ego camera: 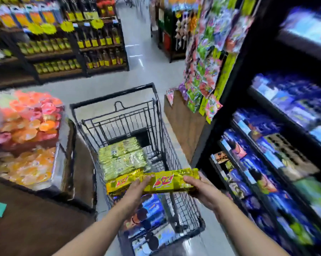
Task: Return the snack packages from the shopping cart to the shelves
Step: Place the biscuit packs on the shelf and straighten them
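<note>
Both of my forearms reach in from the bottom edge, and between them I hold a yellow snack package point(163, 182) over the near half of the shopping cart point(117, 94). I am standing in a store aisle with a pale, glossy tiled floor point(137, 52) running away ahead. To the right, dark shelves point(266, 145) are packed with mostly blue packages, too blurred to read. Beyond them a rack of hanging snack bags point(205, 71) in green, pink and purple covers the shelf end. To the left a clear bin point(26, 126) is heaped with orange and pink snacks and sits on a dark wooden counter point(26, 218). Farther back are bottle shelves point(72, 47) with yellow price tags. The black wire cart holds a stack of green packages point(121, 157) in its middle and blue packages point(150, 215) at the near end, right under my arms. My left hand point(137, 187) grips the package left of its centre, fingers curled over the near edge onto the top face; I cannot see the thumb. My right hand point(200, 189) holds the right end, fingers wrapped closely around it from below. The package is long and flat, its long axis running left to right across the cart and rising slightly toward the right. Its printed face with red lettering is turned up at the camera, and its left end sits just in front of the green stack.
</note>
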